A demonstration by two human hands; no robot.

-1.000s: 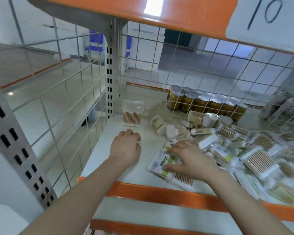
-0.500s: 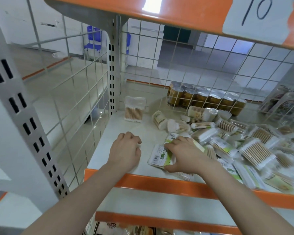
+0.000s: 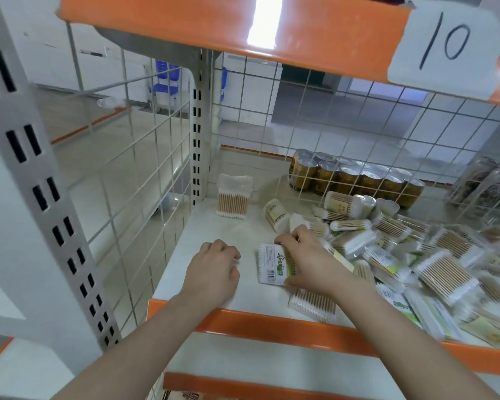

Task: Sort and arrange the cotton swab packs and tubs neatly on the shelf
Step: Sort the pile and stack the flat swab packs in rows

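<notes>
Left hand (image 3: 214,269) rests fist-curled, holding nothing, on bare smooth shelf (image 3: 202,226) beside the mesh wall, right hand (image 3: 309,261) gripping a flat crinkly pack (image 3: 272,265) near the orange lip

Your pale shelf board with the orange front lip (image 3: 214,226) carries one clear upright pack of wooden cotton swabs (image 3: 233,196) at frame centre, near the rear post. A loose heap of flat swab packs and small round tubs (image 3: 401,255) covers the board's right half. Gold-lidded cans (image 3: 355,177) stand behind the wire grid.
</notes>
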